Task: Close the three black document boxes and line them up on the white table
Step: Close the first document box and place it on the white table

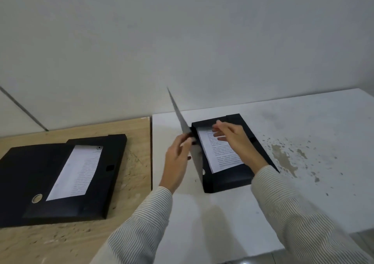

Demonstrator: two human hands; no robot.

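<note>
White wall is filling the upper half of the view; below it a white table [303, 122], stained and flaking on its right side, is butting against a wooden table [131, 182] on the left.

One black document box [228, 179] is lying open on the white table, its long axis running away from the person and leaning slightly left. Its lid [183, 122] is standing nearly upright, seen edge-on, hinged along the box's left long side. The left hand [177, 162] is gripping the lid's edge, thumb and fingers pinched on it. The right hand [230, 135] is resting flat, fingers loose and holding nothing, on the printed sheet [220, 152] inside the box.

Judgement: the closing move is turning on the lid lying left of the open box. It has to swing rightward over the paper, so the right hand is standing in its path and would need to be drawn clear first. The left hand is the nearer one to the lid.

A second black box [60, 178] is lying open on the wooden table, well apart from the first, showing its own sheet [79, 170] and a round finger hole [37, 198]. A third box is not appearing in view.

Writing: both sheets are carrying lines of print, too small and blurred to read. A small round emblem at the top corner of the left sheet is not legible. No brand is showing.
</note>
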